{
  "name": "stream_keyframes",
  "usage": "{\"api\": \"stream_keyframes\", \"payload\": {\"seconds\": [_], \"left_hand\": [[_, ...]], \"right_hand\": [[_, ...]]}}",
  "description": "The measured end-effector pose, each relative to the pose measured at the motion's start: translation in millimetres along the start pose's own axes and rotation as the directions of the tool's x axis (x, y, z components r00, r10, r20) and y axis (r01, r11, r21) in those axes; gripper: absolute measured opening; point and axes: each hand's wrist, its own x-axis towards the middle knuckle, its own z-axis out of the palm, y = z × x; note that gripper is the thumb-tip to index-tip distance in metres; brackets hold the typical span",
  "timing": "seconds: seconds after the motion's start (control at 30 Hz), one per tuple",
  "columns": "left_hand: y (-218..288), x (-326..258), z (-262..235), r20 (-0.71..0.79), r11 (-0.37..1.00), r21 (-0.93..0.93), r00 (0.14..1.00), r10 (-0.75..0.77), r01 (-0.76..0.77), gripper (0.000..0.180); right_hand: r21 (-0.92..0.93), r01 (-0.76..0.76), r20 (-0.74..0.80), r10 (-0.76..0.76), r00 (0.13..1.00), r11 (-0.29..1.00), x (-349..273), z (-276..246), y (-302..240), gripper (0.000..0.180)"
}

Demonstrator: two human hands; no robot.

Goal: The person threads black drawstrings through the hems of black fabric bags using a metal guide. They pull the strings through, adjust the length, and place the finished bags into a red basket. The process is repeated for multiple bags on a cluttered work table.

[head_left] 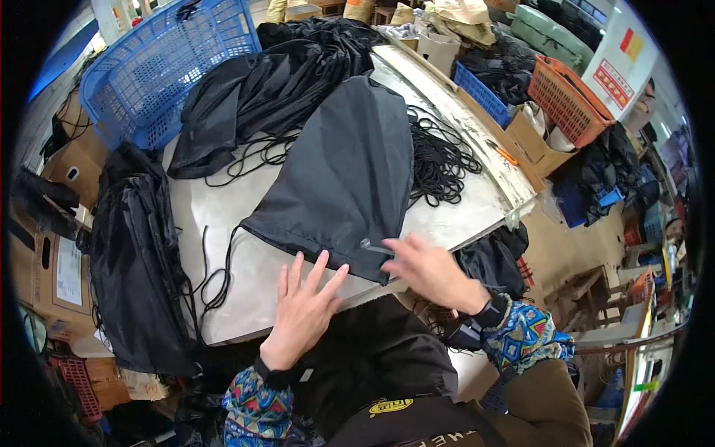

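Fabric of the dark grey drawstring bag (339, 175) is lying flat on the pale, worn desk (238, 223), its lower hem close to the near edge where both hands are working. The left hand (302, 313) is resting palm-down with fingers spread wide and gripping nothing, its fingertips just touching the hem. The right hand (428, 272) is reaching across to the bag's lower right corner, its fingers loosely extended toward a small clear tube-like piece (372, 246); whether they are pinching it I cannot tell. Doing this well probably means keeping the left palm pressing evenly so the slippery cloth is not creeping, while the right hand is working only the corner. The bag is looking smooth, matte and thin, narrowing toward its far end, with a thin black cord (216, 279) trailing from its left corner. A loose heap of black cord (439, 160) is sitting just beside it, and a blue plastic basket (160, 67) is standing beyond.
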Motion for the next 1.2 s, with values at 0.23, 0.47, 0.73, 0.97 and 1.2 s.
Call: {"api": "stream_keyframes", "payload": {"seconds": [0.23, 0.47, 0.73, 0.97, 1.2], "left_hand": [[-54.7, 43.9, 21.0, -0.174, 0.963, 0.156, 0.966, -0.193, 0.221, 0.034], [42.1, 29.8, 8.0, -0.173, 0.809, -0.588, 0.978, -0.12, -0.005, 0.03], [85.0, 29.1, 9.5, -0.116, 0.533, -0.821, 0.974, 0.195, -0.204, 0.021], [-52.3, -99.3, -91.4, -0.464, -0.307, -0.844, 0.886, 0.002, -0.441, 0.017], [11.0, -85.7, -96.4, 0.252, 0.217, -0.926, 0.936, -0.247, 0.307, 0.016]], "right_hand": [[-0.128, -0.179, -0.127, 0.163, 0.979, 0.975, 4.6, -22.3, 65.1, 0.018], [0.219, -0.28, 0.251, 0.223, 0.942, 0.935, -2.5, -10.6, 57.2, 0.013], [0.168, -0.184, 0.027, 0.182, 0.983, 0.968, -50.4, -72.8, 11.0, 0.008], [-0.358, -0.58, -0.532, 0.351, 0.771, 0.732, -65.8, -94.8, 119.6, 0.01], [0.256, -0.245, 0.102, 0.226, 0.969, 0.935, -18.6, -72.7, -5.4, 0.037]]}}
